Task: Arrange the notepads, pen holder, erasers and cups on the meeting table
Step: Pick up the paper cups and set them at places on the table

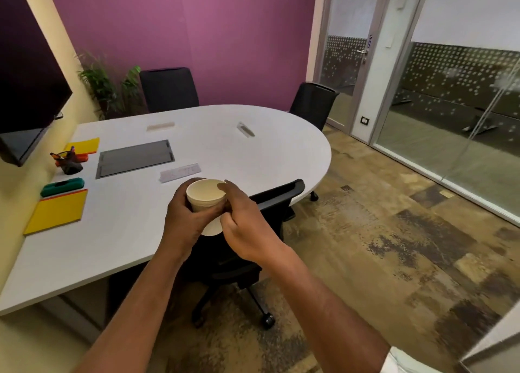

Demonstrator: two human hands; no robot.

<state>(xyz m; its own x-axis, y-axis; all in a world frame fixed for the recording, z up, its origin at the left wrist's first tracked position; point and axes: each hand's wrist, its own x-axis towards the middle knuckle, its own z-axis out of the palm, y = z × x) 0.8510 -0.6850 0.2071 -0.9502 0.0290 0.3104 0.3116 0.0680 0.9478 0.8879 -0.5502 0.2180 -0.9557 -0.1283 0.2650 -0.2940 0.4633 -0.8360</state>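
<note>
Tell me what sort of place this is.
Most likely an office meeting room: a long white table ringed by black office chairs, a wall-mounted screen, and glass partition walls.

Both bare forearms reach in from the near edge and meet mid-frame; left hand [184, 218] wraps the paper cup [206, 194] from the left, fingers curled round its wall; right hand [247, 229] at the cup's right side, one fingertip [223, 186] hooked over the rim, others curled; white sleeve [399, 361] edge at right elbow

Lower part of the cups [206, 192] behind left hand [184, 218] and right hand [247, 226].
</note>
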